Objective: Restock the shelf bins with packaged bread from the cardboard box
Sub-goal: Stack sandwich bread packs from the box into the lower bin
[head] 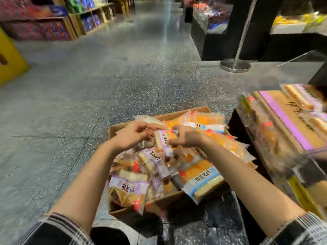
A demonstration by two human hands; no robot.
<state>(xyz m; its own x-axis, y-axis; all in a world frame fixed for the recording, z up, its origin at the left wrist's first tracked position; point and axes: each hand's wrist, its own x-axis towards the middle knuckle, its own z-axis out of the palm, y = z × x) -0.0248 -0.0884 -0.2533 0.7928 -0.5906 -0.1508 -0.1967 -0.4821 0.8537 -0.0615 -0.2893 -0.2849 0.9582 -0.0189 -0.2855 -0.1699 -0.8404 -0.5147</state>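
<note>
A cardboard box (198, 110) stands on the floor in front of me, heaped with bread packs in clear wrappers with purple, blue and orange labels. Both hands are over its far half. My left hand (131, 136) has curled fingers on the left end of a purple-labelled bread pack (163, 141). My right hand (186, 136) pinches the right side of the same pack. To the right, clear shelf bins (283, 121) hold more bread packs; they look blurred.
A speckled grey floor stretches ahead. A chrome post with a round base (235, 65) stands ahead on the right, beside black display stands (208, 38). Wooden shelves of goods (58, 25) line the left, and a yellow stand (8, 55) is at the far left.
</note>
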